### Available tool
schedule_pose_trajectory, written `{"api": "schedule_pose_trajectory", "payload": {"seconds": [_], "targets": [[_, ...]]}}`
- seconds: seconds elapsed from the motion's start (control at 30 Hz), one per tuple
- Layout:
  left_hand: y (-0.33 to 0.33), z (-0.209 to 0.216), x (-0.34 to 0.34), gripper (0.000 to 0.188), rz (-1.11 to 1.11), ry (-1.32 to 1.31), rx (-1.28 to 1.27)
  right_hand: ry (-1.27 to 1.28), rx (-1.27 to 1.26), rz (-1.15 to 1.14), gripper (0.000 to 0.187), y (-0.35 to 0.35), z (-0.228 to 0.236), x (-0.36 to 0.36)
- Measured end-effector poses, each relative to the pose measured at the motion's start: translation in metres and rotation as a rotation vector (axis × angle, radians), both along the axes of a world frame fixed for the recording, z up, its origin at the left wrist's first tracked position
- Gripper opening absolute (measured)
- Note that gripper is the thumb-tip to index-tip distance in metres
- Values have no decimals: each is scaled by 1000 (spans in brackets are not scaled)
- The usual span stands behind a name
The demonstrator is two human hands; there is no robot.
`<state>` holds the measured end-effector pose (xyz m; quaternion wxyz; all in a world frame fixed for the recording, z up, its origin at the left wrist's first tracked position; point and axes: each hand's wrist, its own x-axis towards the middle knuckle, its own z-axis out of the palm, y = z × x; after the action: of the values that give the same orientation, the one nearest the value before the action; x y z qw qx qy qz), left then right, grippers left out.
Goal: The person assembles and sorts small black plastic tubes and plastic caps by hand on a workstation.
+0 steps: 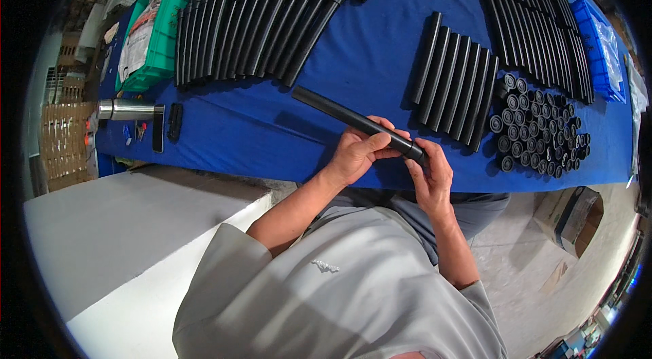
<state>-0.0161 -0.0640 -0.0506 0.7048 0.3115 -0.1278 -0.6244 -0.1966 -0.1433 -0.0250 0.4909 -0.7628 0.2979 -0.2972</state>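
Note:
A long black tube (336, 111) slants over the near edge of the blue-covered table, its far end toward the upper left. My left hand (360, 152) is wrapped round it near its lower right end, thumb on top. At that end my right hand (432, 172) grips a short black end cap (413, 150), which meets the tube at a visible seam. Fingers partly hide the cap, so I cannot tell how far it sits on the tube. Right of my hands lie several plain black tubes (454, 80) side by side, and beyond them a cluster of round black caps (536, 129).
Rows of black tubes with collared ends (261, 26) cover the far left, and more tubes (533, 33) the far right. A green crate (178, 2) and a blue bin (598, 53) flank them. A steel flask (129, 110) and a phone (158, 129) lie at left; a cardboard box (574, 220) stands below.

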Motion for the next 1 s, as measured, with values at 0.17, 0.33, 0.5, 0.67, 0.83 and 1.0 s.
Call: {"api": "schedule_pose_trajectory", "payload": {"seconds": [0.17,0.33,0.5,0.67,0.83,1.0], "targets": [[-1,-2,-1,19,1,-6,-20,22,-107,-14,36,-1,2,1],[1,-4,-4,19,16,-42,-10,49,-240,-25,38,1,2,3],[1,-7,-2,21,6,40,-36,80,-241,30,38,-3,14,3],[-1,-4,-1,21,-14,18,-40,120,-220,41,38,-4,17,4],[-1,-7,0,24,-18,46,-20,-43,61,-25,44,-4,3,4],[-1,-8,5,25,-65,-34,-100,-24,432,36,46,-11,4,2]]}}
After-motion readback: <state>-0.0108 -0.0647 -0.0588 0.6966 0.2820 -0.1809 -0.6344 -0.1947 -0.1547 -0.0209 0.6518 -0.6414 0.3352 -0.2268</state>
